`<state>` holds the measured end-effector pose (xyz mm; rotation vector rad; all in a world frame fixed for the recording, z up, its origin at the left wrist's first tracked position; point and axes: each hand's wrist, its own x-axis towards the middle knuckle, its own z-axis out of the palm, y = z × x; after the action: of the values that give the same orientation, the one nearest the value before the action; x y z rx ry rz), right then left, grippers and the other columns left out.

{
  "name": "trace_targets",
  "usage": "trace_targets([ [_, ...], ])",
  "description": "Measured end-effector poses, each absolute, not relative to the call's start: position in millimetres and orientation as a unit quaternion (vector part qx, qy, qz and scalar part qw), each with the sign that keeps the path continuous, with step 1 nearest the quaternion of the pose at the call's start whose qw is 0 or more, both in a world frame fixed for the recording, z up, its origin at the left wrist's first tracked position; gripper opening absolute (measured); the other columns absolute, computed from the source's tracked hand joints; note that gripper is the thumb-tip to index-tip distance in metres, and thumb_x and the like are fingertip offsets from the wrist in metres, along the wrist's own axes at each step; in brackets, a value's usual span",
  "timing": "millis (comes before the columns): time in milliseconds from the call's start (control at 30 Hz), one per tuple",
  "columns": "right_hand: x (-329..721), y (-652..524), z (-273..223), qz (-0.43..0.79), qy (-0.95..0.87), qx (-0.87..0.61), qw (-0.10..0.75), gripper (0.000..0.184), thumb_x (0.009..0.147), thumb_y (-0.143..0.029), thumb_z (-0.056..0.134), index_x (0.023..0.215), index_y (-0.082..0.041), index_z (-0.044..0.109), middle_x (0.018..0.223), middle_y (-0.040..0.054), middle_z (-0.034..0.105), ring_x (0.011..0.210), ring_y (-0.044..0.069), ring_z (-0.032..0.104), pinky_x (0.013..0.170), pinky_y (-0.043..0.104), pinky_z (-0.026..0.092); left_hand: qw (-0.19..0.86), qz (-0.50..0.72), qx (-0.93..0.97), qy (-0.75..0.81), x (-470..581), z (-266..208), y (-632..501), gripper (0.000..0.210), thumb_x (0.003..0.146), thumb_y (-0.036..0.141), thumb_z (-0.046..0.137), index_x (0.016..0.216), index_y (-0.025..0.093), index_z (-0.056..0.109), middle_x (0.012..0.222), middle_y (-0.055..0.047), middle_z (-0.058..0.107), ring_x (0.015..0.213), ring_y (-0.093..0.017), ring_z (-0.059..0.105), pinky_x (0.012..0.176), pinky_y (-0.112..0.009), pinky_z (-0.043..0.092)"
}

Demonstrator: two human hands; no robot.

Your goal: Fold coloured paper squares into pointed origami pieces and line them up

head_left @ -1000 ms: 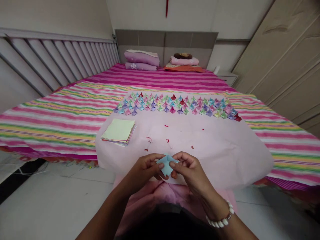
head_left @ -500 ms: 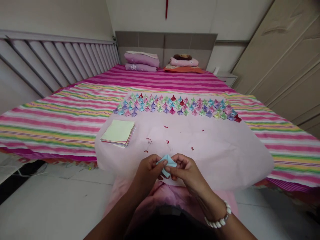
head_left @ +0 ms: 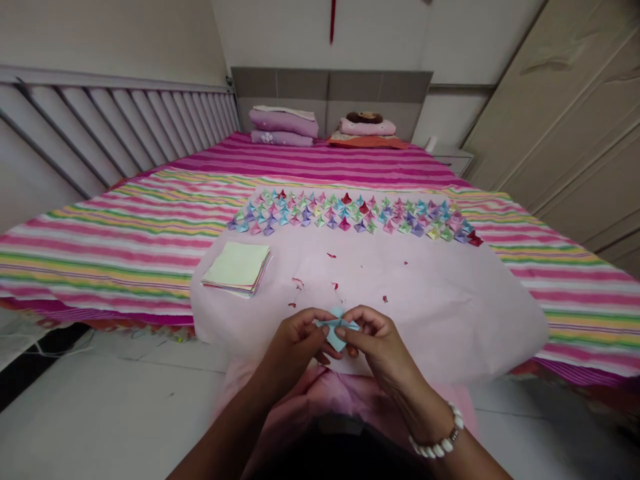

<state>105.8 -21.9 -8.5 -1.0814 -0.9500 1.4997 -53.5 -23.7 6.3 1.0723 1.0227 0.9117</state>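
Observation:
Both my hands pinch a light blue folded origami paper (head_left: 337,340) above the near edge of the pink sheet (head_left: 450,313). My left hand (head_left: 303,340) grips its left side, thumb on top. On the right side, my right hand (head_left: 375,337) closes thumb and fingers on the paper; a white bead bracelet (head_left: 437,443) circles that wrist. Side points of the folded paper spread between the hands, and part of it is hidden by the fingers. Left of the hands lies a stack of square paper (head_left: 237,265) with a pale green sheet on top.
Rows of small coloured folded paper pieces (head_left: 345,213) stand along the sheet's far side. Several red scraps (head_left: 335,286) lie between them and my hands. Beneath is a striped bedspread (head_left: 110,247). Folded bedding (head_left: 283,123) sits by the headboard; a railing (head_left: 125,127) runs along the left.
The blue paper has gone from a flatter diamond shape to one with points spread to the sides, as my thumbs have shifted on it. Both hands still hold it.

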Motion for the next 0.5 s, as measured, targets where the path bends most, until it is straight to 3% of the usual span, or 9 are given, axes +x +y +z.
trace_targets([
  [200,113.7,-21.3,-9.5,0.631,-0.418,-0.405,0.513,0.012,0.064,-0.021,0.081,0.072,-0.019,0.072,0.055,-0.003,0.063,0.046,0.01,0.053,0.049,0.022,0.041,0.632,0.424,0.46,0.458,-47.3,14.9,-19.2,0.013,0.071,0.023,0.063,0.081,0.016,0.068,0.055,0.0,0.068,0.055,-0.016,0.068,0.051,-0.023,0.051],
  [333,119.1,-21.1,-4.9,0.658,-0.43,-0.362,0.501,0.013,0.074,-0.028,0.074,0.084,-0.019,0.073,0.067,0.0004,0.067,0.06,0.013,0.059,0.06,0.025,0.045,0.61,0.446,0.468,0.458,-47.6,16.5,-18.2,0.013,0.072,0.024,0.064,0.08,0.016,0.07,0.061,-0.001,0.071,0.057,-0.014,0.065,0.055,-0.024,0.052],
  [500,117.0,-13.5,-0.8,0.635,-0.439,-0.39,0.501,0.018,0.071,-0.032,0.079,0.07,-0.017,0.07,0.057,-0.001,0.063,0.051,0.01,0.053,0.055,0.024,0.043,0.599,0.455,0.49,0.44,-44.7,14.5,-16.2,0.018,0.074,0.032,0.069,0.08,0.015,0.071,0.064,-0.001,0.07,0.061,-0.012,0.063,0.059,-0.023,0.051],
])
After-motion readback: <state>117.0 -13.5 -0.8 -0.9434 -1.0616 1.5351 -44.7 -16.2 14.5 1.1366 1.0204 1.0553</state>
